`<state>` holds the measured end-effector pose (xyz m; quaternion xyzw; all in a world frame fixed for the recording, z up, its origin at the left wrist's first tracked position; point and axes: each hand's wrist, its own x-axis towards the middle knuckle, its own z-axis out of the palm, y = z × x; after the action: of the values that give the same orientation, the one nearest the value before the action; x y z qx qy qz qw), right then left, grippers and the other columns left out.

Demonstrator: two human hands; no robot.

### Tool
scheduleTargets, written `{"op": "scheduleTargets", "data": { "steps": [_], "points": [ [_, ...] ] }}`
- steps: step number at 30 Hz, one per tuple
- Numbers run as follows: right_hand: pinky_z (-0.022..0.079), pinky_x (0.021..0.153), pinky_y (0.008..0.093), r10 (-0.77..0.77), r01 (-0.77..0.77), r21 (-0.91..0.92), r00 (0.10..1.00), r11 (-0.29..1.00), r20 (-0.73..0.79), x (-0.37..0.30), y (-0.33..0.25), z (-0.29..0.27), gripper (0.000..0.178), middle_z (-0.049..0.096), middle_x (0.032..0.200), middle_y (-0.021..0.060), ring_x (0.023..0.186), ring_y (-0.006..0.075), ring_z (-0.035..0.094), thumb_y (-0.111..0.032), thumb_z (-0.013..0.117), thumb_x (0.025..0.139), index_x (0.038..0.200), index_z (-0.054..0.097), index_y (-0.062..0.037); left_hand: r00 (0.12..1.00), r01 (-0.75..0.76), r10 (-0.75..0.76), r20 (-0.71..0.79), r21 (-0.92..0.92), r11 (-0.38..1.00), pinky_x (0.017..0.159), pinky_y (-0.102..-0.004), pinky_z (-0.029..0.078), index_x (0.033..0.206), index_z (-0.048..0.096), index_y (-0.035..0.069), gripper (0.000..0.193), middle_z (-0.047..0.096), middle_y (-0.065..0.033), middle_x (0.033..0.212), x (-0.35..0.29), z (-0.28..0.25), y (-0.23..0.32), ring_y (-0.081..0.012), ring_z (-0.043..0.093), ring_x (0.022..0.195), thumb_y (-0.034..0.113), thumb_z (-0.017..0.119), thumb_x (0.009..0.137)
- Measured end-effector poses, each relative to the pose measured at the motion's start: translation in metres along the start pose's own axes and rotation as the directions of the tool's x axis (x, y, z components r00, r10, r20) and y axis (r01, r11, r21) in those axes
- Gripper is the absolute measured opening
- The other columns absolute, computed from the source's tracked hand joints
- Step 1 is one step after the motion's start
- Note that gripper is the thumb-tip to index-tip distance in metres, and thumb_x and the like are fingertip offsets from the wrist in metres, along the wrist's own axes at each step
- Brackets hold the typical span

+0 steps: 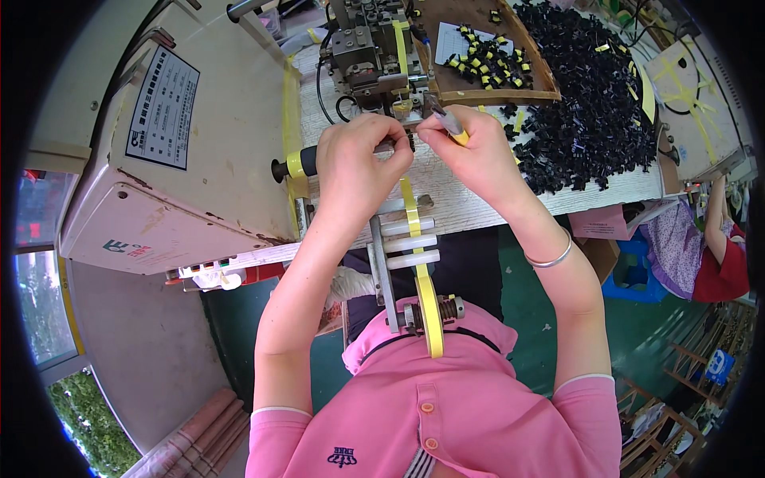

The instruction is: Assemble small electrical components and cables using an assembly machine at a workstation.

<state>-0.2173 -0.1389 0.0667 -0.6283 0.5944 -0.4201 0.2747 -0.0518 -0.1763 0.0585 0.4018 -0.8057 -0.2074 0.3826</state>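
Observation:
My left hand is closed in a pinch just in front of a small metal machine. Something small and dark shows at its fingertips, too small to make out. My right hand is closed round a slim pen-like tool with a clear and yellow handle, its dark end pointing toward the machine. The thumb and forefinger of that hand come close to the left fingertips. Below the hands, a yellow tape runs over white rollers from a yellow tape roll.
A large pile of small black parts covers the table's right side. Beside it, a wooden tray holds several black parts with yellow tape. A big beige machine cabinet stands at left, with a black-and-yellow knob. Another person is at far right.

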Motion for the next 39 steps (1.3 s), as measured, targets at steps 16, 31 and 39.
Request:
{"op": "scheduleTargets", "data": {
  "steps": [16,31,39],
  "points": [
    [0.043,0.061,0.0295,-0.040,0.039,-0.030,0.997,0.999,-0.059,0.008,-0.001,0.014,0.012,0.060,0.069,0.0093,0.063,0.0167,0.054,-0.011,0.063,0.080,0.079,0.058,0.0003,0.992,-0.123,0.124,-0.006,0.058,0.991,0.068,-0.0364,0.042,0.078,0.062,0.006,0.008,0.065,-0.0048,0.075,-0.003,-0.004,-0.003,-0.0245,0.062,0.072,0.010,0.066,0.071],
    [0.043,0.060,0.0291,-0.195,0.192,-0.042,0.976,0.981,-0.092,0.009,-0.003,0.014,0.016,0.058,0.072,0.0086,0.064,0.0167,0.054,-0.014,0.065,0.082,0.083,0.059,0.0012,1.000,-0.009,0.009,-0.020,-0.001,1.000,0.069,-0.0373,0.044,0.077,0.062,0.005,0.010,0.064,-0.0061,0.075,0.001,-0.005,0.003,-0.0263,0.062,0.073,0.009,0.068,0.070],
    [0.041,0.051,0.0242,0.088,-0.087,0.060,0.996,0.994,-0.008,-0.015,0.002,-0.005,0.020,0.056,0.067,0.0039,0.056,0.0104,0.052,-0.018,0.058,0.090,0.099,0.055,-0.0001,0.997,-0.037,0.032,-0.077,-0.075,0.996,0.068,-0.0371,0.041,0.073,0.054,0.007,0.013,0.059,-0.0040,0.073,0.001,0.005,0.000,-0.0247,0.059,0.073,0.007,0.067,0.069]
  ]
}}
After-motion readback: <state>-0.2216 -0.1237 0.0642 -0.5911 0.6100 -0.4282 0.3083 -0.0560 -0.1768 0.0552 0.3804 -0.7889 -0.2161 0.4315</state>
